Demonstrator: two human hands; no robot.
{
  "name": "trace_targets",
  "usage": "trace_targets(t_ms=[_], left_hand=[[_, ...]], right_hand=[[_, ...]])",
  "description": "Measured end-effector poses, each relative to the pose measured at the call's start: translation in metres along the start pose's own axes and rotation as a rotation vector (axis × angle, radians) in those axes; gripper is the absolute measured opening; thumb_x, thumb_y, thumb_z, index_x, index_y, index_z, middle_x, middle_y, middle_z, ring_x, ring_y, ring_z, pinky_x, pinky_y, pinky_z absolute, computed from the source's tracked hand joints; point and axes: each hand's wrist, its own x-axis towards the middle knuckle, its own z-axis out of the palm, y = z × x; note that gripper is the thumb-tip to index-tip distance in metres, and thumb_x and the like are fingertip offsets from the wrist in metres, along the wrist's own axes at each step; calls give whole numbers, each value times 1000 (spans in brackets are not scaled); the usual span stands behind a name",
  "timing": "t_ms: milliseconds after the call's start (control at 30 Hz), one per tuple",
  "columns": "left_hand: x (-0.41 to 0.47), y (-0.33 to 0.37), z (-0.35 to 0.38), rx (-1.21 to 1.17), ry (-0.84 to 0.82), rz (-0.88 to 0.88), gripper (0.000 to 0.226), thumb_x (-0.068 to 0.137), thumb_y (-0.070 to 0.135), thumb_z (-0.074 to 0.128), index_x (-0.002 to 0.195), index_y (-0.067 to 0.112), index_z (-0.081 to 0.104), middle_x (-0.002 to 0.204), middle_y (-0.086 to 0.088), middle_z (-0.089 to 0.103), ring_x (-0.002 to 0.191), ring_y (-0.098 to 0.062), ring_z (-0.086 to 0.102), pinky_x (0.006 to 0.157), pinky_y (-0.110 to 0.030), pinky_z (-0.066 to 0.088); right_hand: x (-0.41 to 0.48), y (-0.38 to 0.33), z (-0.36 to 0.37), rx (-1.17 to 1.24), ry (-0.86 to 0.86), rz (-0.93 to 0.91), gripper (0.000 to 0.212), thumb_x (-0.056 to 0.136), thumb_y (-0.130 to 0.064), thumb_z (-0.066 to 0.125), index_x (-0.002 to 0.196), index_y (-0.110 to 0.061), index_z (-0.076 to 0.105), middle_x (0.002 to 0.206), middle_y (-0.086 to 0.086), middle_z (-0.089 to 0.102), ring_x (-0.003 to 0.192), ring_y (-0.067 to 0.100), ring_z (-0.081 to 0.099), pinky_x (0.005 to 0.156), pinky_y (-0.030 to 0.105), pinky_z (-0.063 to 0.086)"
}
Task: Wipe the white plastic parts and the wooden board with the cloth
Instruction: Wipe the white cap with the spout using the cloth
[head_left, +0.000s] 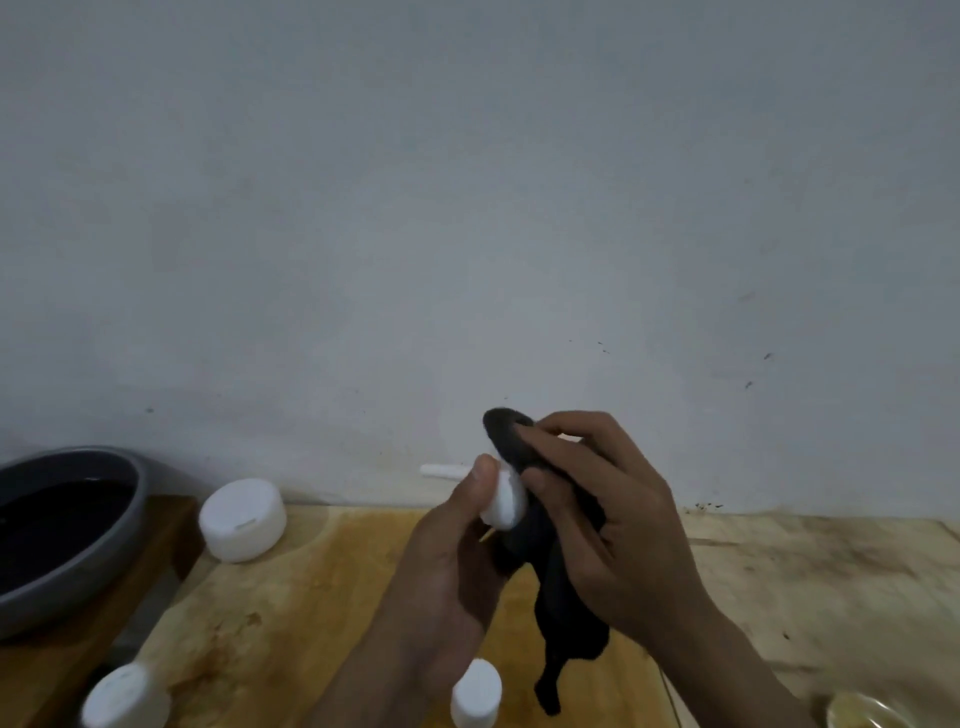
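Note:
My left hand pinches a small white plastic part above the wooden board. My right hand presses a black cloth against that part; the cloth's tail hangs down toward the board. A wide white plastic cap lies at the board's far left corner. Two more white plastic parts stand near me: one below my left wrist and one at the lower left. A thin white tube lies against the wall behind my hands.
A grey bowl with dark contents sits on a lower wooden surface at left. A small clear dish with something yellowish shows at the bottom right corner. A pale wall rises directly behind the board.

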Motion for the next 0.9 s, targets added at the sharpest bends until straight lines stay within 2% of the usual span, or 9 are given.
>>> trace_targets(t_ms=[167, 300, 400, 500, 600, 700, 767, 833, 900], left_hand=[[0, 3, -10, 46, -37, 54, 75, 54, 53, 96, 115, 14, 78, 129, -14, 70, 116, -29, 69, 91, -34, 59], [-3, 7, -7, -117, -37, -23, 85, 53, 50, 97, 124, 8, 73, 134, -18, 67, 116, -31, 70, 93, -36, 59], [-4, 11, 0, -196, -62, -59, 71, 70, 52, 83, 123, 6, 73, 112, -18, 75, 95, -32, 75, 79, -40, 63], [-3, 11, 3, -288, -40, -117, 59, 77, 57, 74, 102, 3, 79, 81, -12, 72, 68, -28, 72, 58, -35, 61], [0, 10, -1, -347, -56, -185, 64, 79, 62, 69, 102, 2, 77, 88, -10, 70, 76, -26, 70, 66, -33, 60], [3, 6, -5, -336, -26, -217, 68, 78, 60, 67, 109, 0, 76, 84, -14, 71, 66, -28, 69, 59, -35, 59], [4, 1, -7, -299, -1, -247, 71, 79, 61, 65, 118, 3, 75, 93, -17, 74, 79, -32, 73, 69, -40, 59], [6, -5, -14, -244, 37, -288, 74, 79, 62, 65, 125, 5, 72, 104, -16, 74, 97, -35, 70, 82, -46, 56], [8, -10, -27, -241, 79, -332, 74, 80, 63, 65, 125, 4, 72, 105, -16, 74, 97, -36, 69, 85, -48, 57]], right_hand=[[14, 0, -10, 44, -159, 141, 28, 101, -27, 48, 121, -23, 67, 111, -14, 64, 103, 6, 62, 82, 18, 48], [5, -5, -2, 88, -33, 283, 24, 98, -27, 52, 116, -28, 68, 103, -21, 66, 98, 1, 63, 78, 9, 45], [-6, -20, 9, 25, 89, 172, 29, 99, -25, 55, 124, -18, 67, 118, -13, 62, 106, 8, 62, 85, 16, 47], [-11, -26, 13, -176, 65, -120, 29, 97, -18, 58, 124, -12, 68, 128, 1, 60, 96, 23, 60, 82, 30, 51], [-22, -17, 14, -318, -55, -257, 25, 98, -17, 56, 119, -14, 70, 130, 2, 59, 86, 24, 55, 72, 36, 50], [-27, -1, 15, -206, 26, -65, 28, 97, -16, 57, 122, -12, 68, 126, 3, 60, 97, 19, 58, 80, 33, 51], [-21, 3, 18, -123, 91, 100, 31, 99, -21, 52, 125, -12, 66, 123, -2, 57, 101, 9, 58, 84, 22, 50], [-20, 2, 26, -173, 59, 108, 33, 99, -23, 50, 127, -12, 64, 122, -4, 54, 100, 8, 55, 85, 14, 45], [-32, 5, 35, -261, -29, 1, 32, 98, -19, 52, 126, -9, 64, 123, 0, 56, 98, 14, 54, 86, 18, 45]])
